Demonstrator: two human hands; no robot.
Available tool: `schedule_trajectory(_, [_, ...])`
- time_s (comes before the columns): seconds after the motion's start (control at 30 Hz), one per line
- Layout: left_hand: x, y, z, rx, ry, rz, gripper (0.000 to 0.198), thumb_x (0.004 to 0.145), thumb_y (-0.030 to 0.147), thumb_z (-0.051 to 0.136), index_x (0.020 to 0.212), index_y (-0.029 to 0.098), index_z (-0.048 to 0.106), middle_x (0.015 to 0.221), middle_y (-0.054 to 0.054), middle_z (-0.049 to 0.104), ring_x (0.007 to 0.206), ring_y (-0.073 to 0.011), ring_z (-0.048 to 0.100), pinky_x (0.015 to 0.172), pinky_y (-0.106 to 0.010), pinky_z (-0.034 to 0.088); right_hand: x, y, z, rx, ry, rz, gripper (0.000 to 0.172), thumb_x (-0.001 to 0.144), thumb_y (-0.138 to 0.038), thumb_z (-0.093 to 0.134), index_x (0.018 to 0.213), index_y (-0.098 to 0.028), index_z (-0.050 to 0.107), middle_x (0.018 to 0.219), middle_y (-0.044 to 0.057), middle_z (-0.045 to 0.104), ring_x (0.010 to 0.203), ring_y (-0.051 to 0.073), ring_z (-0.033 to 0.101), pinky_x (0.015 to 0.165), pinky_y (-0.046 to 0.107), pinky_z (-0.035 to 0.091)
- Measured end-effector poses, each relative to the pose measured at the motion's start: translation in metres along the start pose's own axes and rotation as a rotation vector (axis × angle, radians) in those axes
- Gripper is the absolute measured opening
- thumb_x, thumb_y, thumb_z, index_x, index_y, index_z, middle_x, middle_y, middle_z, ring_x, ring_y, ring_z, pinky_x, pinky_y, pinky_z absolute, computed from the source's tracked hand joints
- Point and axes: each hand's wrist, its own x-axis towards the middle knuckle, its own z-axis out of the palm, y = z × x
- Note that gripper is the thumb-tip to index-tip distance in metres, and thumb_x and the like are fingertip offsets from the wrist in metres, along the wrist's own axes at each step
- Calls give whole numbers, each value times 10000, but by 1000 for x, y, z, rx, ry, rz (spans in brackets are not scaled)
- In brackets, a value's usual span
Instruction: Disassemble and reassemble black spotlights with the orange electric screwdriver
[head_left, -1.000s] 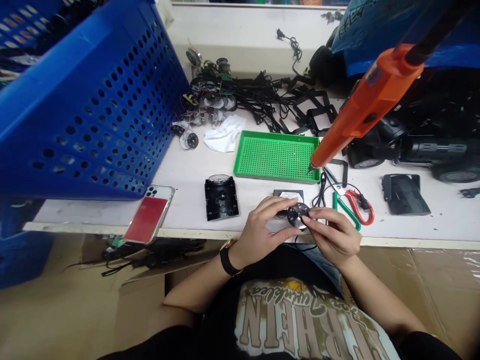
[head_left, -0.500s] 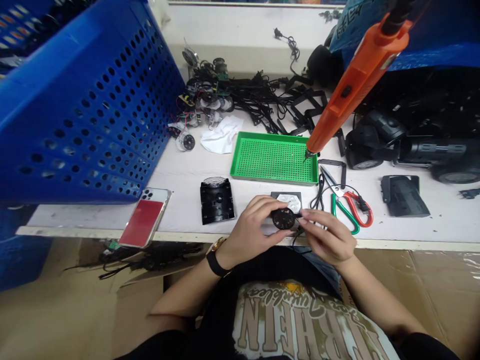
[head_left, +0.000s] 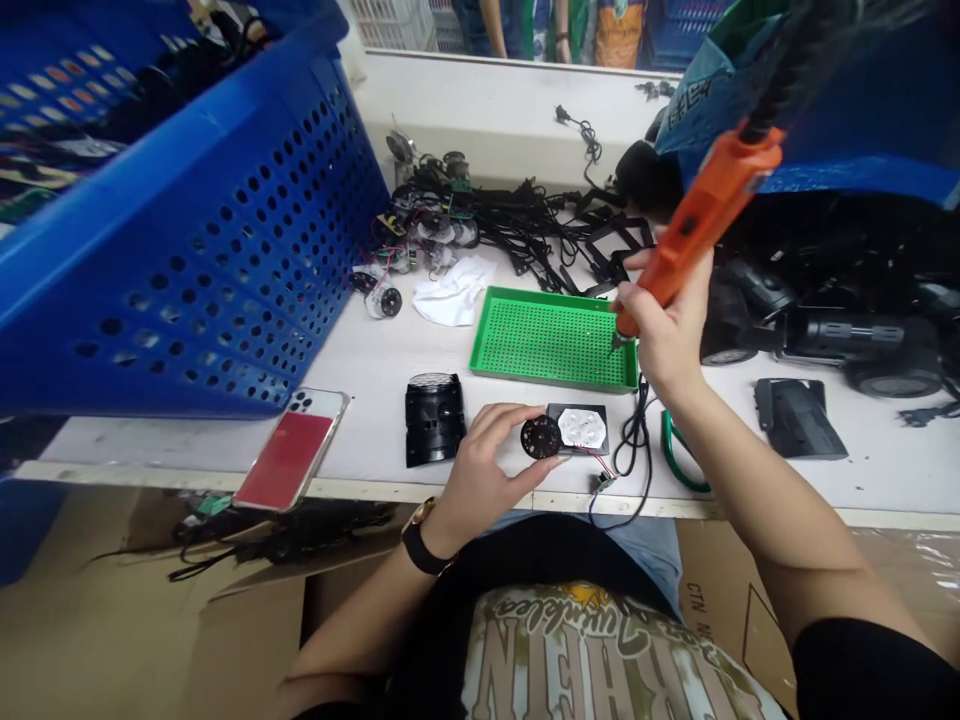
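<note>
the left hand holds a black perforated disc in a narrow pinch, thumb and fingertips on its rim, just above the bench and right beside a black plate with white lenses. the right hand is closed round an orange electric screwdriver, whose lower end reaches down by the right end of a green perforated tray; whether it touches the tray i cannot tell

a blue perforated crate leans in from the left and blocks that side of the view. on the bench lie a black plastic housing, a phone in a red case, a white cloth, tangled black cables and a small wired circuit board. the right forearm stands in front of a pair of pliers, leaving only a green handle showing

half a second ago both hands were on the disc. now the right hand has left it and taken up the screwdriver, the lens plate lies uncovered, and the pliers' red handle has gone from view
</note>
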Motion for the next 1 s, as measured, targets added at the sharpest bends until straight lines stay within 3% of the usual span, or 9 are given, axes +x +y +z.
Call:
schedule_trajectory(0.1, [-4, -7, -2, -22, 4, -43, 434, 916, 318, 828, 1305, 231, 657, 1222, -98, 741, 1159, -244, 712, 1024, -440, 602, -15, -4, 12, 388, 100, 148, 327, 1019, -437, 584, 1279, -265, 485, 960, 9, 664, 496, 88, 570, 463, 266, 481])
schedule_trajectory(0.23, [-4, -13, -1, -50, -16, -62, 454, 899, 308, 845, 1304, 229, 658, 1218, -91, 736, 1159, -245, 707, 1025, -436, 598, -29, -6, 22, 579, 117, 238, 328, 931, -527, 728, 1033, -253, 580, 593, -86, 559, 425, 118, 555, 431, 257, 440])
schedule_trajectory(0.43, [-2, -11, 6, -87, -64, -63, 469, 889, 342, 858, 1301, 240, 659, 1227, -92, 715, 1171, -255, 691, 1032, -458, 594, -31, 1, 25, 598, 179, 269, 386, 880, -574, 774, 1011, -251, 611, 545, -100, 587, 407, 117, 556, 426, 243, 454])
schedule_trajectory(0.63, [1, -6, 14, -135, -89, -36, 501, 882, 340, 868, 1320, 239, 647, 1255, -98, 709, 1216, -261, 671, 1070, -479, 577, -28, -2, 23, 666, 201, 262, 346, 876, -511, 783, 1000, -237, 613, 522, -102, 594, 395, 116, 538, 423, 244, 463])
schedule_trajectory(0.83, [6, -4, 20, -140, -94, -12, 485, 871, 323, 874, 1302, 235, 669, 1367, -128, 671, 1296, -281, 650, 1126, -510, 556, -18, -56, 3, 909, 311, 318, 251, 865, -435, 719, 976, -228, 631, 510, -105, 549, 374, 118, 507, 426, 269, 488])
schedule_trajectory(1.0, [7, -1, 23, -148, -129, 55, 515, 858, 335, 886, 1321, 248, 679, 1458, -133, 649, 1361, -291, 615, 1157, -507, 539, -22, -96, -16, 1033, 311, 376, 242, 857, -454, 687, 945, -232, 649, 477, -110, 491, 341, 107, 470, 397, 248, 434])
